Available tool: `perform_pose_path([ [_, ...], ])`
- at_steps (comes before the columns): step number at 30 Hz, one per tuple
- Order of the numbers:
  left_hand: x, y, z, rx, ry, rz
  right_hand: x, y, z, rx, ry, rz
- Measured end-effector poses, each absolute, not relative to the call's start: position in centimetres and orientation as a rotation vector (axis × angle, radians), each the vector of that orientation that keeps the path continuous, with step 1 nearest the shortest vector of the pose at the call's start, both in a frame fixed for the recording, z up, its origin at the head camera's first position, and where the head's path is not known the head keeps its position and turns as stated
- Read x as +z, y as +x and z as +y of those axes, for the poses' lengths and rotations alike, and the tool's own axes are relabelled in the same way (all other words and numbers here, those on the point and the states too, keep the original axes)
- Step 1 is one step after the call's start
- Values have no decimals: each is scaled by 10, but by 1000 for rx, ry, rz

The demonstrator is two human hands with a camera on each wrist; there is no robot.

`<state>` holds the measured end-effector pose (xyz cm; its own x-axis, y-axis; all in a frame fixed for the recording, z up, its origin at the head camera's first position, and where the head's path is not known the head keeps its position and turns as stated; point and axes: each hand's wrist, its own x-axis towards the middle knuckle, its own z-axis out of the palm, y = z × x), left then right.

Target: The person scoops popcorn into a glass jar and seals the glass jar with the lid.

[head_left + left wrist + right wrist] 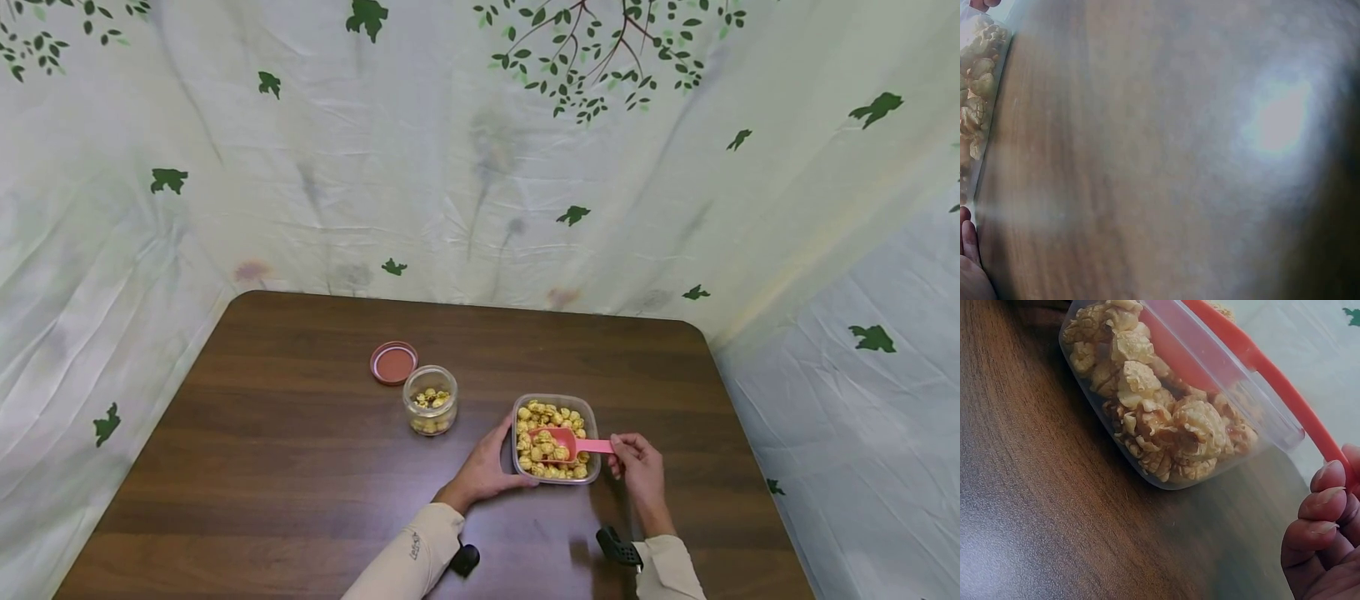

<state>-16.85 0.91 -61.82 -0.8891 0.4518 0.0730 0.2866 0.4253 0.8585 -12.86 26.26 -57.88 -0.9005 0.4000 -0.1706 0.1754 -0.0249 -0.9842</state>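
A clear plastic container [594, 472] of popcorn [553, 412] stands on the table. My left hand [489, 467] holds it at the near left, fingers along the left side and thumb at the front edge. The right hand [639, 472] pinches the handle of a pink scoop [592, 446], whose bowl lies among the popcorn with pieces in it. In the right wrist view the scoop's handle [1297, 406] crosses the container's rim, and popcorn [1141, 381] shows through the wall. The left wrist view catches only the container's edge [991, 112] and part of a hand.
Left of the container stands a glass jar [431, 421] without its lid, with some popcorn inside. Its red lid [393, 363] lies just behind it on the brown table [300, 467]. A leaf-patterned white curtain [435, 167] hangs beyond the table's far edge.
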Motion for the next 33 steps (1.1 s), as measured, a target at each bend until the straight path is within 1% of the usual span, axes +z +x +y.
perform_pose_path([
  [17, -618, -170, 9, 1479, 645, 2481, -585, -124, 266, 2200, -677, -1866],
  [26, -619, -171, 10, 1485, 681, 2507, -583, -120, 266, 2198, -735, -1880],
  [33, -618, -169, 10, 1487, 685, 2503, -580, -119, 265, 2198, -725, -1863],
])
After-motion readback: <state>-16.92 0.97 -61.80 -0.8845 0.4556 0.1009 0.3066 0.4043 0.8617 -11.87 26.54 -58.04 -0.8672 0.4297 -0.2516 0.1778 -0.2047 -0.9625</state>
